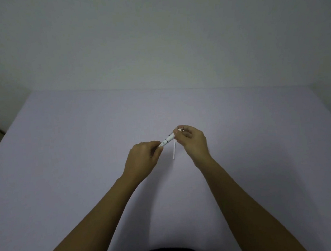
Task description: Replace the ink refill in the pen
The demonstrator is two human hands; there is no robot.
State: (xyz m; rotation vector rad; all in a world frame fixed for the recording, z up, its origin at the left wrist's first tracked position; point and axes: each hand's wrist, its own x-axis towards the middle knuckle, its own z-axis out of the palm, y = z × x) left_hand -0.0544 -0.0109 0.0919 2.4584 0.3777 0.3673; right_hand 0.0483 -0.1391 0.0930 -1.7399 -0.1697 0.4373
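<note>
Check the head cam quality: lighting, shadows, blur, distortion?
Head view: dim, flat lighting with a bluish-grey cast; no glare. Soft faint shadows on the table beneath the forearms. Wide-angle distortion makes the table edges splay outward. The pen, held between left hand and right hand, is soft and small; its markings are unreadable. The thin white refill below it is still discernible.

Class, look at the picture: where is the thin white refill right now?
In the head view, the refill sits just right of centre on the table, between the left hand and right hand, below the pen.
</note>
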